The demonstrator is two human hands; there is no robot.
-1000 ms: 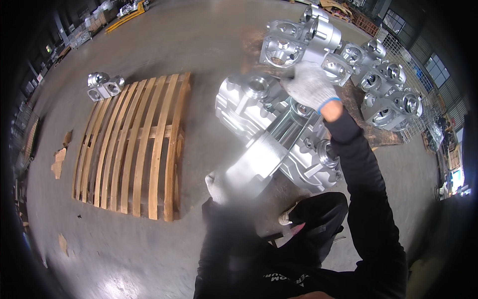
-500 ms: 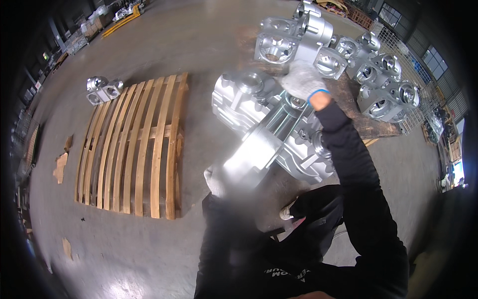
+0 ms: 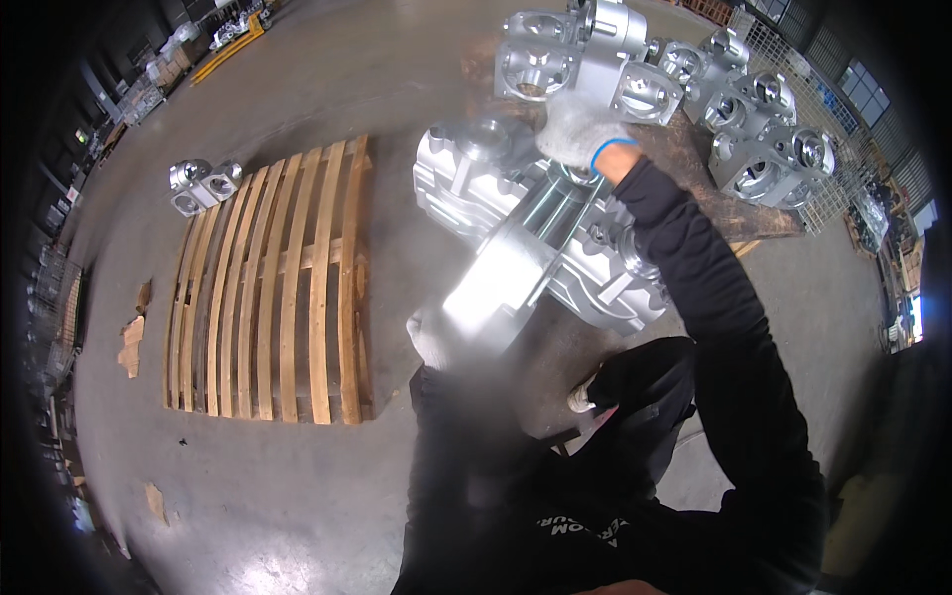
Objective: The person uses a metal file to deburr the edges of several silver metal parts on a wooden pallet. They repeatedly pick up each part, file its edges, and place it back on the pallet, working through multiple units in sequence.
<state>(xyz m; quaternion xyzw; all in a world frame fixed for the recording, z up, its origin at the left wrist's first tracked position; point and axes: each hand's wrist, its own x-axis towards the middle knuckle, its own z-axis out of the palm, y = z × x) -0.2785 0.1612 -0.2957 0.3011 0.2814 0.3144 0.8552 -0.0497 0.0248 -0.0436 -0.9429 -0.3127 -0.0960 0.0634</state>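
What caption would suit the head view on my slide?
Gloved left hand at the near end of a silver metal part, right hand over its far end, wooden pallet to the left.

Slatted pallet (image 3: 346, 297) on the left, flat on the floor (image 3: 297, 496), one casting (image 3: 205, 185) at its far left corner! Right of the pallet, centre, the housing (image 3: 501, 283); beyond it, to the right, clustered castings (image 3: 769, 169) on a board (image 3: 682, 159), wire mesh (image 3: 783, 50) behind them!
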